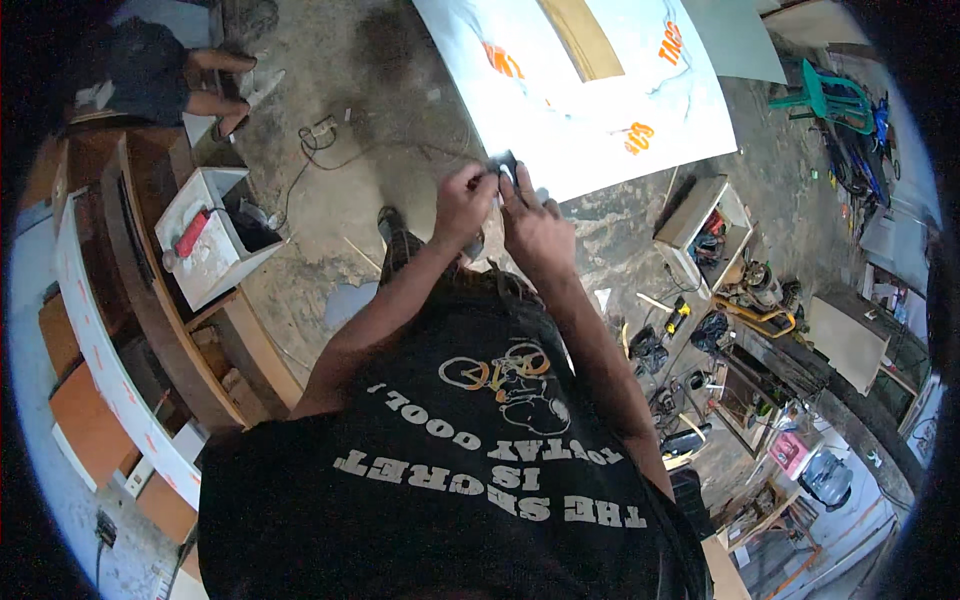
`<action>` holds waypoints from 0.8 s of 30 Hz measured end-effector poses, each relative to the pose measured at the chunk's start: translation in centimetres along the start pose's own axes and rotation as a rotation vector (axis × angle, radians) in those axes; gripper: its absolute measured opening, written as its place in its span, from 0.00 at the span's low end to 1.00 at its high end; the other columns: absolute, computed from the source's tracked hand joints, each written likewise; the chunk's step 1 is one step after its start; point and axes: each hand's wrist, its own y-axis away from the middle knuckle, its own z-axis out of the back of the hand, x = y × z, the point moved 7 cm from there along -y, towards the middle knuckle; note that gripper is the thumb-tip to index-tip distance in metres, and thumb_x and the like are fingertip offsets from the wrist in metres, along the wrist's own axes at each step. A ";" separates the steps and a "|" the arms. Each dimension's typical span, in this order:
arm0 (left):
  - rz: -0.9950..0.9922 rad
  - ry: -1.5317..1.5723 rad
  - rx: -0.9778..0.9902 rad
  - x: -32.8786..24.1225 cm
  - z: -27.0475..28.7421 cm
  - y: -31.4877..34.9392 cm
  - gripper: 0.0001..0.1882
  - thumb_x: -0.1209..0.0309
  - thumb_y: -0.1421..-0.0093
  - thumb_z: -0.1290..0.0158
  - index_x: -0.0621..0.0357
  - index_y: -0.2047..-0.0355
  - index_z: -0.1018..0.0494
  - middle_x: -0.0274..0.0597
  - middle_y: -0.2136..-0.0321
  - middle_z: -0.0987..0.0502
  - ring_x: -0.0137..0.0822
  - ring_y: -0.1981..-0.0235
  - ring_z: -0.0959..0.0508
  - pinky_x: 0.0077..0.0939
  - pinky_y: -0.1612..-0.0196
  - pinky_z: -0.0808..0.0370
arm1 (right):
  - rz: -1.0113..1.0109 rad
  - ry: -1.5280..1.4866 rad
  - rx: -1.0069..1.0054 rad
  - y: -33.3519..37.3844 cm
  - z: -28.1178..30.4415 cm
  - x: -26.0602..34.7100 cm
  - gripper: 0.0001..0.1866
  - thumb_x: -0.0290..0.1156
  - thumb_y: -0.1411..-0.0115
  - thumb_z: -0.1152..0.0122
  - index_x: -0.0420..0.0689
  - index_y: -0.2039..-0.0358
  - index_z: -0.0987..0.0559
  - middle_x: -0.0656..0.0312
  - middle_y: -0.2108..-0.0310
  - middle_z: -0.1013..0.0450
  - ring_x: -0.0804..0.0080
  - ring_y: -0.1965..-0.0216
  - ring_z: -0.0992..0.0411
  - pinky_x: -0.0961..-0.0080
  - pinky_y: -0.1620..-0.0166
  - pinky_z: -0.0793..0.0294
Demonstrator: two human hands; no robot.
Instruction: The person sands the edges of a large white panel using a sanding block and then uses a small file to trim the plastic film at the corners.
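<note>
My two hands are close together at the near corner of a large white board (590, 130) with orange lettering. A small dark object (504, 160) shows at the fingertips; its kind is too blurred to tell. My left hand (462, 210) is closed in a pinch, and what it grips is hidden by the fingers. The fingers of my right hand (540, 232) close around the dark object from the right, right beside the board's edge. A tan strip (590, 45) lies on the board's far part.
At left stands a white box (200, 250) with a red-handled tool (190, 235), against long wooden shelving (150, 270). A cord (300, 165) crosses the floor. Another person (150, 75) is at upper left. To the right are a tool crate (690, 245) and a green chair (835, 98).
</note>
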 end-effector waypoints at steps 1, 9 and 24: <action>0.021 -0.061 0.047 -0.2 -0.5 1.1 0.15 0.67 0.35 0.45 0.70 0.72 0.25 0.45 0.80 0.23 0.29 0.77 0.25 0.33 0.72 0.30 | 0.043 -0.065 -0.124 0.9 1.0 0.0 0.28 0.34 0.35 0.38 0.54 0.34 0.27 0.58 0.31 0.31 0.45 0.58 0.17 0.58 0.57 0.13; 0.011 -0.009 0.027 -0.2 -0.2 -0.7 0.14 0.65 0.34 0.45 0.67 0.68 0.23 0.45 0.76 0.20 0.35 0.73 0.18 0.34 0.67 0.23 | -0.004 -0.013 -0.036 -1.4 1.2 0.3 0.25 0.31 0.35 0.39 0.52 0.37 0.26 0.54 0.32 0.30 0.44 0.59 0.17 0.58 0.59 0.14; 0.104 -0.041 0.017 1.3 -1.2 2.5 0.16 0.64 0.36 0.45 0.70 0.68 0.25 0.48 0.78 0.23 0.36 0.75 0.22 0.37 0.68 0.25 | -0.028 -0.005 0.057 2.6 0.2 -0.1 0.31 0.33 0.39 0.38 0.53 0.33 0.28 0.58 0.30 0.34 0.50 0.60 0.20 0.61 0.61 0.14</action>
